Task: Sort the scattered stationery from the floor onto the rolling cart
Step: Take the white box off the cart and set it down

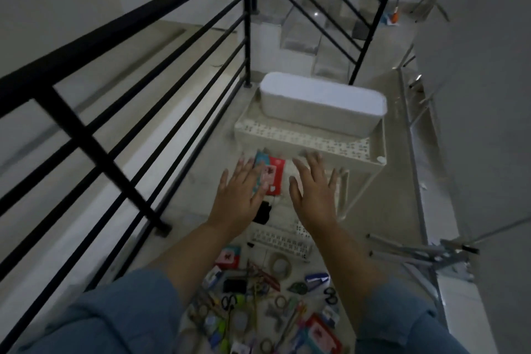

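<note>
The white rolling cart stands ahead of me, with a long white bin on its top tier. Red and teal packets lie on a lower tier. Stationery is scattered on the floor below me: a tape roll, a blue stapler, black-handled scissors, a red packet and several pens. My left hand and my right hand reach out over the cart's lower tiers, fingers spread, holding nothing. The image is blurred.
A black metal railing runs along my left side. Stairs rise behind the cart. Folded metal poles lie against the white wall on the right. A perforated white tray sits low between my forearms.
</note>
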Motion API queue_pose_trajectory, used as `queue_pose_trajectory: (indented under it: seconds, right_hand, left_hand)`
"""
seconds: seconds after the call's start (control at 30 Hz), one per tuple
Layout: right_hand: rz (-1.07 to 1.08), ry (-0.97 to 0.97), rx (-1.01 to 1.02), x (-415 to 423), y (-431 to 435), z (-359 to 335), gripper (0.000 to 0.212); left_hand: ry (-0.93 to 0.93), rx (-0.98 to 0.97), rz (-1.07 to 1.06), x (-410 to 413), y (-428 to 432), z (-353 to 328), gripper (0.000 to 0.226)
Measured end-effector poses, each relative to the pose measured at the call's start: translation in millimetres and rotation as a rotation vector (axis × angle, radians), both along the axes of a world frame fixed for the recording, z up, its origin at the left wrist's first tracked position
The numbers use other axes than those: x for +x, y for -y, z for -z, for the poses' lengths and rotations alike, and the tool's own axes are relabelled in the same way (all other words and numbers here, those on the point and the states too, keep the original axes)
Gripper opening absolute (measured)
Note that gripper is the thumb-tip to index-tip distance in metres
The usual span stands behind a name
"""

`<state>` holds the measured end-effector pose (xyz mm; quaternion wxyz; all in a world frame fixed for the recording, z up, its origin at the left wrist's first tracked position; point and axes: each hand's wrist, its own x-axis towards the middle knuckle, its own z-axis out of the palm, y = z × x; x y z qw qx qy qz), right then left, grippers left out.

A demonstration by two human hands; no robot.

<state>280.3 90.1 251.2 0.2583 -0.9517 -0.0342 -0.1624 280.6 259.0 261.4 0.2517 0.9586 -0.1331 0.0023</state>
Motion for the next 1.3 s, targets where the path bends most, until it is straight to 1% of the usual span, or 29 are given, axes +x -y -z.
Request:
queue_pose_trajectory:
  seconds: [0.07, 0.13, 0.17, 0.27, 0.33, 0.4, 0.47, 0.5, 0.53, 0.57, 0.6, 0.63, 0.7, 0.8, 0.87, 0.9, 0.97, 1.0, 1.03, 1.1, 1.17, 1.23, 1.3]
  right_hand:
    - [-0.063, -0.004, 0.134, -19.0, -24.2, 17.8, 0.041]
    - [-0.119, -0.075, 0.227, -35.8, -49.2, 38.1, 0.038]
    - [-0.14, -0.136, 0.264, -43.0, -61.2, 50.7, 0.037]
    - [-0.18, -0.365, 0.315, -54.6, -96.6, 102.5, 0.034]
    - [-0.18, -0.49, 0.332, -55.2, -122.9, 146.8, 0.037]
    - [-0.164, -0.565, 0.395, -53.1, -155.0, 198.8, 0.051]
    - [-0.133, -0.61, 0.44, -49.0, -181.9, 253.0, 0.077]
    - [-0.114, -0.626, 0.475, -47.7, -197.4, 289.3, 0.082]
    - [-0.105, -0.658, 0.522, -45.9, -212.9, 327.7, 0.072]
    - [-0.093, -0.715, 0.539, -41.8, -228.8, 366.1, 0.051]
    - [-0.089, -0.76, 0.568, -36.6, -244.8, 408.7, 0.037]
    - [-0.069, -0.792, 0.579, -31.7, -260.0, 449.4, 0.034]
    - [-0.038, -0.803, 0.621, -18.6, -285.3, 519.3, 0.039]
    - [-0.053, -0.728, 0.604, 12.4, -314.7, 606.4, 0.051]
    - [-0.028, -0.693, 0.578, 39.4, -327.4, 646.5, 0.061]
    - [-0.006, -0.716, 0.557, 50.6, -329.6, 660.6, 0.065]
    - [0.014, -0.762, 0.57, 66.4, -329.8, 682.4, 0.067]
    - [0.001, -0.778, 0.611, 70.7, -328.3, 689.9, 0.065]
    - [-0.005, -0.788, 0.662, 70.9, -326.9, 692.3, 0.061]
    - [-0.006, -0.787, 0.746, 65.7, -325.1, 687.1, 0.054]
    - [0.028, -0.769, 0.829, 57.2, -322.6, 666.0, 0.056]
    - [0.058, -0.731, 0.918, 46.9, -315.5, 629.4, 0.055]
    - [0.091, -0.689, 0.956, 31.4, -304.1, 578.1, 0.053]
  left_hand:
    - [-0.047, -0.024, -0.054, -21.0, -21.7, 17.2, 0.074]
    - [-0.11, -0.043, -0.12, -38.8, -47.0, 40.0, 0.083]
    - [-0.143, -0.059, -0.162, -45.3, -60.8, 53.5, 0.082]
    - [-0.257, -0.109, -0.315, -54.5, -104.2, 108.1, 0.056]
    - [-0.338, -0.165, -0.434, -59.4, -135.3, 154.1, 0.052]
    - [-0.371, -0.234, -0.529, -64.7, -168.0, 210.2, 0.052]
    - [-0.389, -0.265, -0.592, -69.6, -193.6, 265.7, 0.054]
    - [-0.4, -0.268, -0.632, -72.5, -207.2, 300.3, 0.053]
    - [-0.422, -0.278, -0.673, -75.8, -219.7, 336.3, 0.051]
    - [-0.447, -0.31, -0.717, -77.6, -231.9, 373.1, 0.051]
    - [-0.463, -0.364, -0.765, -79.8, -244.1, 412.3, 0.052]
    - [-0.461, -0.43, -0.815, -82.9, -255.5, 451.4, 0.054]
    - [-0.408, -0.529, -0.914, -87.8, -273.7, 520.1, 0.061]
    - [-0.359, -0.598, -1.133, -90.1, -294.7, 605.3, 0.064]
    - [-0.414, -0.587, -1.309, -87.7, -305.1, 646.4, 0.07]
    - [-0.49, -0.556, -1.396, -86.0, -310.2, 663.1, 0.072]
    - [-0.646, -0.515, -1.488, -82.0, -318.6, 687.5, 0.072]
    - [-0.689, -0.532, -1.485, -79.6, -320.3, 693.3, 0.071]
    - [-0.694, -0.564, -1.476, -78.2, -320.4, 696.0, 0.068]
    - [-0.636, -0.634, -1.491, -77.2, -316.4, 688.0, 0.064]
    - [-0.511, -0.713, -1.502, -78.4, -309.4, 661.3, 0.063]
    - [-0.389, -0.801, -1.496, -81.2, -300.9, 620.3, 0.062]
    - [-0.319, -0.826, -1.498, -86.4, -291.4, 565.5, 0.06]
